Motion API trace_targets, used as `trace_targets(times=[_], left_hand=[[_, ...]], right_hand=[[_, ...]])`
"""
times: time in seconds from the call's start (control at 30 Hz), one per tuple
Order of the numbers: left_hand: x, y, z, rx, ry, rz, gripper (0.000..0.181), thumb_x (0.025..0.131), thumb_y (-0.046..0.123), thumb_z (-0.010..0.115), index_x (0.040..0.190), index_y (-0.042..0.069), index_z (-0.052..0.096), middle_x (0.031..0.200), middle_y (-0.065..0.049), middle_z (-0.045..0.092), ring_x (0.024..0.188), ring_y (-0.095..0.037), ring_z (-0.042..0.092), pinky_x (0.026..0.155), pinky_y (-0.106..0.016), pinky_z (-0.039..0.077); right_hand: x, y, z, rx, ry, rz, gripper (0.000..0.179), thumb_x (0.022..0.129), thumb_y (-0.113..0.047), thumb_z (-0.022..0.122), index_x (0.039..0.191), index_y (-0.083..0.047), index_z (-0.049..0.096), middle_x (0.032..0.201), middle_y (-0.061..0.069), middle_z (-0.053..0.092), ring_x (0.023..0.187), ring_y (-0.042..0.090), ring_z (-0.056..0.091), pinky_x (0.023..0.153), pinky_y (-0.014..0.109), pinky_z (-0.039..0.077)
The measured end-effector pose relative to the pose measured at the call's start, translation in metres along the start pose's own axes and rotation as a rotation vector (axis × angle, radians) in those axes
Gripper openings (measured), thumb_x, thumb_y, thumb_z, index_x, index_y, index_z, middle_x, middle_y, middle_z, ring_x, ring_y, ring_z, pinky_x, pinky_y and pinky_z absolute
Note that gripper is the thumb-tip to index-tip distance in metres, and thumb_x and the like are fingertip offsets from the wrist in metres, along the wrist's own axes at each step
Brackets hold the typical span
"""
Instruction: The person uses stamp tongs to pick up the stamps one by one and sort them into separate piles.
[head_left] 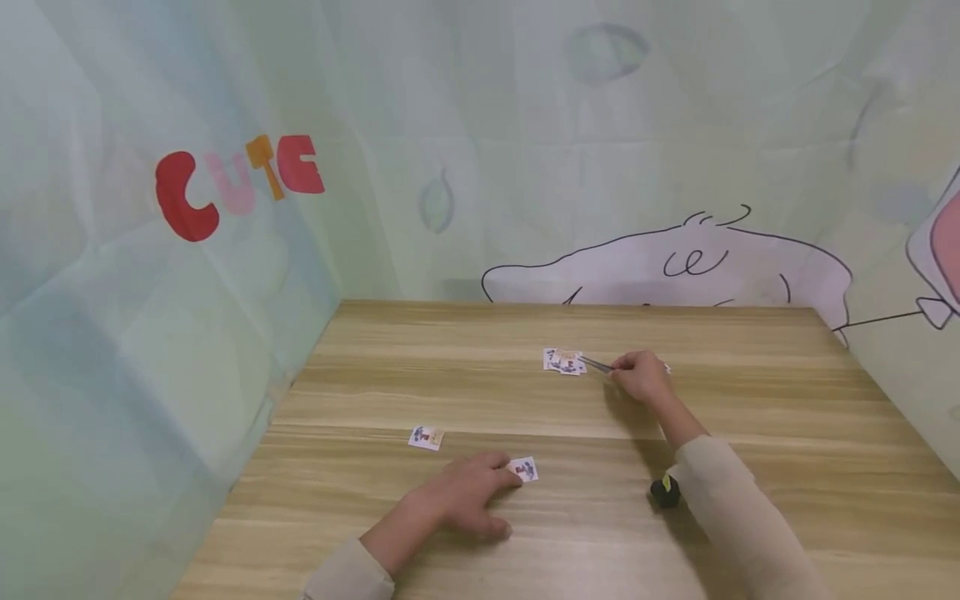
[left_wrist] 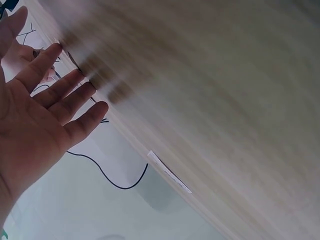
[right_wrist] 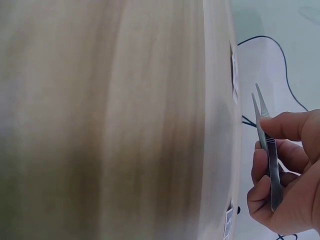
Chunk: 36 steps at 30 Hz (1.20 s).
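Note:
My right hand (head_left: 643, 377) holds metal tweezers (head_left: 597, 364) between thumb and fingers, their tips pointing left at a small cluster of overlapping printed paper squares (head_left: 562, 363). In the right wrist view the two arms of the tweezers (right_wrist: 272, 165) stand slightly apart at the tips, with nothing between them. My left hand (head_left: 467, 493) is low over the table, fingers loosely extended. Its fingertips overlap the edge of a single printed paper square (head_left: 527, 468). Another printed square (head_left: 425, 437) lies to the left, beyond that hand.
Beside the right sleeve sits a small black object (head_left: 664, 492) with a yellow-green bit on top. A white scrap (head_left: 667, 367) peeks out behind the right hand. The wooden table (head_left: 360, 350) meets printed cloth backdrops (head_left: 405, 125) at its back and sides.

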<state>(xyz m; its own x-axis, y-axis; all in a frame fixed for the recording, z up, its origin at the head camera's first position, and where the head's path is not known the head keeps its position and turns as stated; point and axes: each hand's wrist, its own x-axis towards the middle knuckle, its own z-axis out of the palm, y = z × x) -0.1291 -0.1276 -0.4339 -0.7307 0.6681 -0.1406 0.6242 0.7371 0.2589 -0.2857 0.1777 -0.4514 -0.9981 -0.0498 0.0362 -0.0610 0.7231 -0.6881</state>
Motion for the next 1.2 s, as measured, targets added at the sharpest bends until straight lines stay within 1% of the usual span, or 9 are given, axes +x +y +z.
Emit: trace_targets(times=[0.17, 0.27, 0.37, 0.5, 0.6, 0.7, 0.93, 1.1, 1.2], left_hand=[[0.000, -0.002, 0.001, -0.003, 0.012, 0.021, 0.056, 0.074, 0.043, 0.072, 0.123, 0.020, 0.061, 0.131, -0.009, 0.048, 0.118, -0.023, 0.047, 0.097, -0.036, 0.039], [0.000, -0.003, 0.000, -0.010, 0.018, 0.018, 0.056, 0.074, 0.042, 0.072, 0.123, 0.018, 0.061, 0.132, -0.011, 0.048, 0.118, -0.024, 0.046, 0.098, -0.037, 0.038], [-0.001, -0.002, -0.002, -0.020, 0.016, 0.007, 0.056, 0.073, 0.041, 0.072, 0.123, 0.017, 0.061, 0.133, -0.011, 0.047, 0.119, -0.025, 0.046, 0.100, -0.037, 0.037], [-0.001, -0.001, -0.003, -0.022, 0.008, 0.003, 0.055, 0.074, 0.042, 0.072, 0.123, 0.018, 0.061, 0.133, -0.011, 0.047, 0.120, -0.025, 0.045, 0.100, -0.036, 0.036], [-0.001, -0.001, -0.003, -0.027, 0.002, -0.001, 0.055, 0.074, 0.042, 0.072, 0.123, 0.018, 0.060, 0.134, -0.011, 0.047, 0.121, -0.025, 0.044, 0.101, -0.037, 0.036], [-0.001, -0.001, -0.004, -0.034, 0.001, -0.004, 0.056, 0.074, 0.042, 0.072, 0.123, 0.019, 0.060, 0.135, -0.012, 0.046, 0.122, -0.025, 0.044, 0.101, -0.037, 0.036], [-0.001, -0.001, -0.001, -0.024, -0.002, 0.003, 0.056, 0.074, 0.042, 0.072, 0.123, 0.019, 0.060, 0.134, -0.012, 0.047, 0.121, -0.026, 0.045, 0.101, -0.038, 0.035], [-0.001, -0.001, 0.000, -0.026, -0.002, 0.003, 0.056, 0.074, 0.042, 0.071, 0.124, 0.018, 0.060, 0.134, -0.013, 0.047, 0.122, -0.026, 0.044, 0.101, -0.038, 0.035], [0.000, -0.002, 0.000, -0.032, -0.003, 0.002, 0.057, 0.074, 0.042, 0.071, 0.124, 0.017, 0.060, 0.135, -0.013, 0.046, 0.122, -0.026, 0.044, 0.101, -0.038, 0.035]], right_hand=[[-0.011, 0.001, -0.002, 0.031, 0.024, -0.071, 0.014, 0.078, -0.004, 0.064, 0.087, 0.006, 0.069, 0.081, 0.014, 0.067, 0.079, 0.029, 0.058, 0.071, 0.040, 0.047], [-0.017, 0.001, -0.004, 0.043, 0.020, -0.098, 0.012, 0.078, -0.003, 0.064, 0.085, 0.006, 0.069, 0.081, 0.014, 0.067, 0.080, 0.030, 0.059, 0.073, 0.041, 0.048], [-0.022, 0.000, -0.006, 0.041, 0.004, -0.111, 0.012, 0.079, -0.003, 0.065, 0.087, 0.005, 0.068, 0.083, 0.015, 0.066, 0.083, 0.031, 0.059, 0.076, 0.044, 0.048], [-0.029, -0.001, -0.009, 0.040, -0.022, -0.099, 0.012, 0.080, -0.003, 0.066, 0.089, 0.005, 0.068, 0.086, 0.016, 0.066, 0.085, 0.032, 0.058, 0.078, 0.046, 0.048], [-0.034, -0.003, -0.010, 0.046, -0.031, -0.103, 0.012, 0.080, -0.002, 0.067, 0.089, 0.005, 0.068, 0.085, 0.015, 0.066, 0.083, 0.031, 0.058, 0.076, 0.044, 0.048], [-0.039, -0.006, -0.010, 0.059, -0.035, -0.125, 0.011, 0.079, 0.000, 0.067, 0.088, 0.005, 0.068, 0.082, 0.013, 0.066, 0.079, 0.028, 0.058, 0.071, 0.041, 0.049], [-0.048, -0.011, -0.006, 0.119, -0.074, -0.139, 0.008, 0.076, 0.004, 0.067, 0.084, 0.003, 0.068, 0.075, 0.006, 0.064, 0.069, 0.020, 0.055, 0.059, 0.029, 0.047], [-0.056, -0.014, -0.002, 0.144, -0.100, -0.166, 0.008, 0.075, 0.008, 0.066, 0.082, 0.004, 0.068, 0.074, 0.006, 0.062, 0.068, 0.018, 0.054, 0.058, 0.028, 0.048], [-0.060, -0.016, -0.001, 0.151, -0.116, -0.159, 0.009, 0.075, 0.007, 0.066, 0.083, 0.003, 0.068, 0.074, 0.005, 0.062, 0.068, 0.017, 0.054, 0.059, 0.028, 0.047]])
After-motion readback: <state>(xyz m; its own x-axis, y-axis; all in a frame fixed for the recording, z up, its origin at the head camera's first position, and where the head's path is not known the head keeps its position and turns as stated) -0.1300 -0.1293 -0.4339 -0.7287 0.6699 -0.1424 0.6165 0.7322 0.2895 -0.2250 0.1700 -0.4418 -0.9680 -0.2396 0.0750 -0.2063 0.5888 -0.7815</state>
